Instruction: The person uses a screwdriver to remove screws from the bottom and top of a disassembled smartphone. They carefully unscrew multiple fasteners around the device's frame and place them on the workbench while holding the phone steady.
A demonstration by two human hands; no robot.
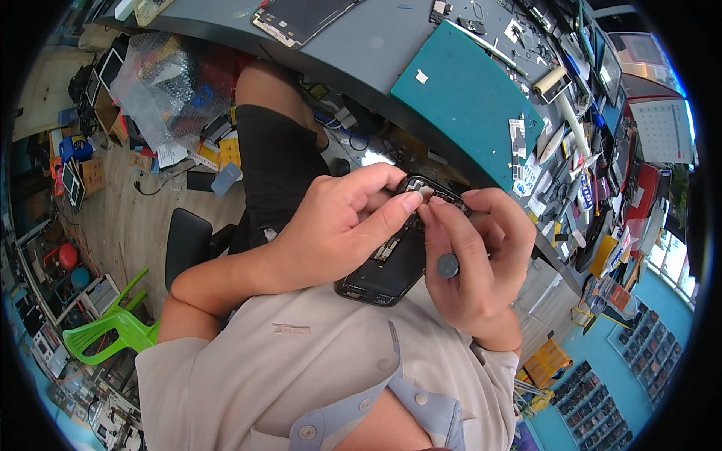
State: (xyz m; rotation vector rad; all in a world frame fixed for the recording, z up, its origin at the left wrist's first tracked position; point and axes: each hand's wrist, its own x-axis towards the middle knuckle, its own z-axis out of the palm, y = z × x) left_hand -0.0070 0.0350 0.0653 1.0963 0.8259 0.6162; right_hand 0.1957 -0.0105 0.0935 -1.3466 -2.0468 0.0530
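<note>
An opened phone (381,272) with its screen off and inner parts bare is held tilted in front of my chest. My left hand (342,218) grips its upper end, fingers behind the edge and thumb lying over the inside. At that same end, the thumb and index finger of my right hand (481,255) are pinched close to the left thumb tip. A slim tool with a round dark grey end (447,265) is tucked in my right hand; the rest of it is hidden by the fingers. Whatever lies between the fingertips is too small to make out.
Ahead is a grey workbench (361,52) with a teal mat (466,98) near its edge. A circuit board strip (517,143) and a detached screen (304,19) lie there. Tools and parts crowd the right side. A green plastic chair (113,331) stands at left.
</note>
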